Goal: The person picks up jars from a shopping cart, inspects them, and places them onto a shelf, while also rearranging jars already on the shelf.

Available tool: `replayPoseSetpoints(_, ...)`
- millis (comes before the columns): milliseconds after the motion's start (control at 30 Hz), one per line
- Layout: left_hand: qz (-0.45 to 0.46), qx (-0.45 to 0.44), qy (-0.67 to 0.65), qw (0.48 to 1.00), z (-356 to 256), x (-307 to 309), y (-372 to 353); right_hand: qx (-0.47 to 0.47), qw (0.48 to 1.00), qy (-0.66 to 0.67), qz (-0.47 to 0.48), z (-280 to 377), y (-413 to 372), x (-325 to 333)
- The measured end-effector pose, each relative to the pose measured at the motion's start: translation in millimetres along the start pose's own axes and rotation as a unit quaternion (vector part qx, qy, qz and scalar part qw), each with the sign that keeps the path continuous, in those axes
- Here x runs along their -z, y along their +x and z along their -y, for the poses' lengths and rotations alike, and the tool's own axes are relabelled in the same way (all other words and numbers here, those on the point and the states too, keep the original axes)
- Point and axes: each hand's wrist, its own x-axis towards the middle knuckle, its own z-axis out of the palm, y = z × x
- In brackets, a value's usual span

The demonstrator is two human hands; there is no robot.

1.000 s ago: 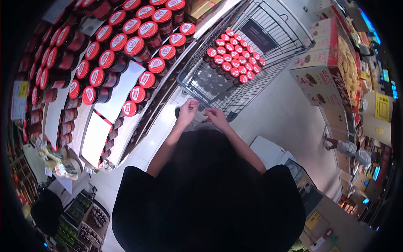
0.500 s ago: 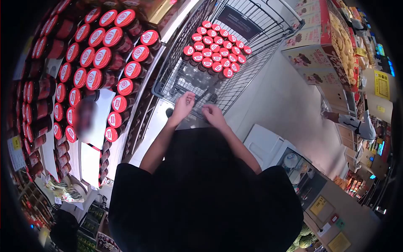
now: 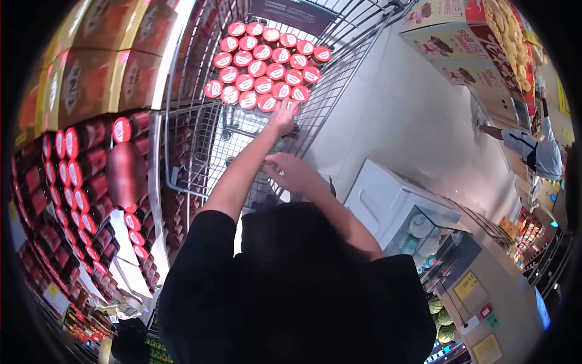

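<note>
Inside the wire shopping cart [image 3: 212, 142], several red-lidded jars [image 3: 262, 68] stand in close rows. My left hand [image 3: 283, 118] reaches over the cart, its fingers at the jar in the near right corner of the group; its fingertips partly cover that lid, and whether they grip it is unclear. Nearer my body, my right hand [image 3: 291, 173] hangs over the cart's near end with its fingers apart and nothing in it.
Shelves of red-lidded jars [image 3: 74, 176] stand at the left, below large brown boxes [image 3: 91, 73]. A white case [image 3: 379, 200] is at the right. Beyond it, a person [image 3: 527, 145] is near a counter. Printed cartons [image 3: 451, 42] stand upper right.
My left hand has reached forward to the jars. My right hand has opened and moved slightly down and left. The cart appears larger and further left; brown boxes now show at upper left.
</note>
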Motion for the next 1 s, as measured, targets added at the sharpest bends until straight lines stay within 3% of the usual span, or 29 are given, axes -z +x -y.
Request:
replayPoseSetpoints(33,0.004,0.000,-0.002,1.000,-1,-7,7,0.012,0.999,0.031,-0.039,3,-2,8)
replayPoseSetpoints(100,-0.030,-0.008,0.134,0.990,-5,-20,15,0.020,0.992,0.074,-0.103,5,-5,24)
replayPoseSetpoints(200,-0.008,0.018,0.096,0.995,-2,-26,19,0.005,0.984,0.103,-0.144,-1,-11,42)
replayPoseSetpoints(333,-0.053,-0.064,0.098,0.992,18,-40,5,-0.009,0.983,0.112,-0.143,-11,-13,51)
replayPoseSetpoints(400,-0.038,-0.060,0.143,0.987,16,-27,-6,-0.019,0.984,0.112,-0.139,-15,-15,49)
replayPoseSetpoints(467,-0.012,0.015,0.004,1.000,16,-6,-22,-0.021,0.983,0.104,-0.147,-10,-17,51)
replayPoseSetpoints(533,-0.052,-0.004,-0.004,0.999,20,8,-43,-0.022,0.983,0.099,-0.153,-6,-19,48)
replayPoseSetpoints(633,-0.128,-0.010,-0.142,0.982,0,62,-112,-0.017,0.975,0.082,-0.205,-7,-18,40)
replayPoseSetpoints(733,-0.180,0.018,-0.224,0.958,-5,105,-192,-0.064,0.974,0.123,-0.179,5,-15,28)
replayPoseSetpoints(800,-0.226,0.050,-0.275,0.933,-11,131,-248,-0.010,0.989,0.029,-0.147,30,-9,16)
replayPoseSetpoints(867,-0.262,0.070,-0.281,0.921,-1,147,-301,0.013,0.997,0.029,-0.075,54,-3,-7)
replayPoseSetpoints(900,-0.269,0.100,-0.310,0.906,-2,156,-326,0.068,0.996,0.042,-0.047,70,0,-21)
replayPoseSetpoints(933,-0.308,0.065,-0.325,0.892,0,162,-350,0.124,0.991,0.055,-0.016,85,3,-36)
replayPoseSetpoints(1000,-0.289,0.139,-0.353,0.879,4,178,-399,0.139,0.986,0.076,0.050,113,6,-72)
